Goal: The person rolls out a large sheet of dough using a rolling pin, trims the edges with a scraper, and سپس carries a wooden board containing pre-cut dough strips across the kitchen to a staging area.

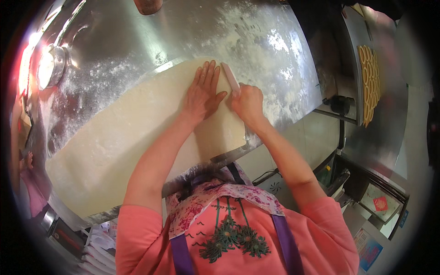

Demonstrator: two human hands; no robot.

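Lying along a floury silver-metal desk (183, 32), a broad cream dough sheet (114, 133); near its right edge, right hand (248, 103) gripping a slim pale-pink tool (230, 77); farther, left hand (201, 95) unclenched, flat on top — light pressure should prevent tearing.

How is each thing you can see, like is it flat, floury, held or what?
Metal table: dusted with white powder
Dough sheet: spread flat
Left grip: open, palm down on the dough sheet
Pale tool: held
Right grip: closed around the pale tool
Ring-shaped pieces: lined up
Flowery apron: worn
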